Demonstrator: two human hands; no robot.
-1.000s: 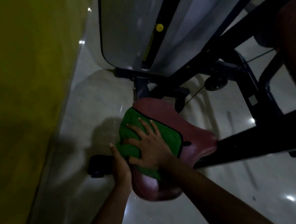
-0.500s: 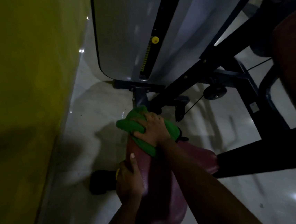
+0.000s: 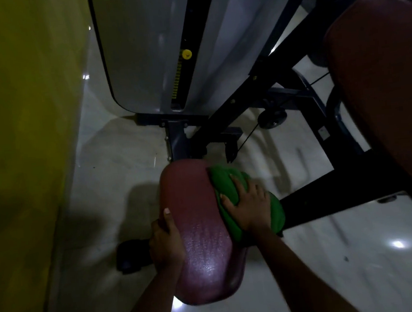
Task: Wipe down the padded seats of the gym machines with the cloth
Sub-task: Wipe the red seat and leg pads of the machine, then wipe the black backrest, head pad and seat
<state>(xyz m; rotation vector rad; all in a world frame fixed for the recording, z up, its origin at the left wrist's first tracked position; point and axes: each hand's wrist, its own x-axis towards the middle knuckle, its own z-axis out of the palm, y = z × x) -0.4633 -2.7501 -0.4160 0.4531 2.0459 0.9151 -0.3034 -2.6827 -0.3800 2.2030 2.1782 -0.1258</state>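
A maroon padded seat (image 3: 202, 231) of a gym machine fills the lower middle of the head view. A green cloth (image 3: 228, 186) lies bunched over the seat's right side. My right hand (image 3: 248, 205) presses down on the cloth with its fingers spread. My left hand (image 3: 166, 242) grips the seat's left edge, thumb on top of the pad and fingers curled under it. The right part of the seat is hidden beneath the cloth.
A yellow wall (image 3: 23, 148) runs along the left. The machine's grey weight-stack cover (image 3: 144, 48) with a yellow pin (image 3: 186, 54) stands behind the seat. Black frame bars (image 3: 329, 194) cross on the right. Another maroon pad (image 3: 389, 88) is at right. The floor is glossy pale tile.
My right hand has slid the cloth from the seat's far left end across to its right side. My left hand stays on the left edge.
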